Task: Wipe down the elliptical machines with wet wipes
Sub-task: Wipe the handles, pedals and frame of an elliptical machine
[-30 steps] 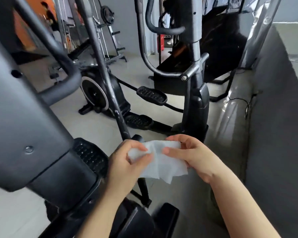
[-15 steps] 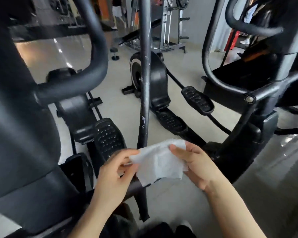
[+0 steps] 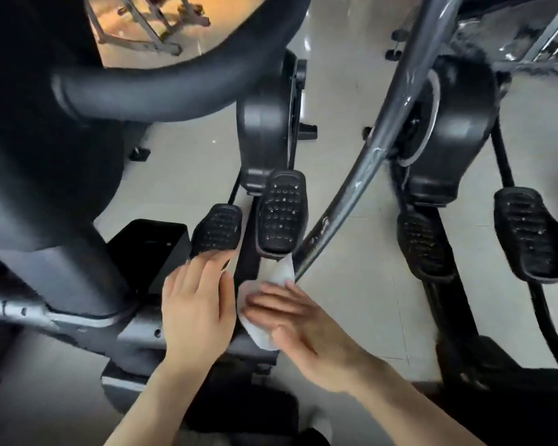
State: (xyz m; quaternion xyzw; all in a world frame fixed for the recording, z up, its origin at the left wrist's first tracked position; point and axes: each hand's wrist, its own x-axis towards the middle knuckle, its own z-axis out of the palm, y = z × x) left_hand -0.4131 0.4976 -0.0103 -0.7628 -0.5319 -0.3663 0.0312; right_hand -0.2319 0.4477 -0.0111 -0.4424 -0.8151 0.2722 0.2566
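Down by the pedals (image 3: 282,211), the right hand (image 3: 298,329) is pressing the wet wipe (image 3: 282,273) flat with spread fingers against the elliptical's lower frame (image 3: 136,333). Left hand (image 3: 196,304) is resting open beside it, holding nothing. Wiping's underway; next I'd guess it's sliding the wipe toward the pedals

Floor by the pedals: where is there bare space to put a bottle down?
Bare pale tiled floor lies right of the right hand, between the grey slanted bar and the next machine's black studded pedal. It is crowded around the left hand and white wipe.
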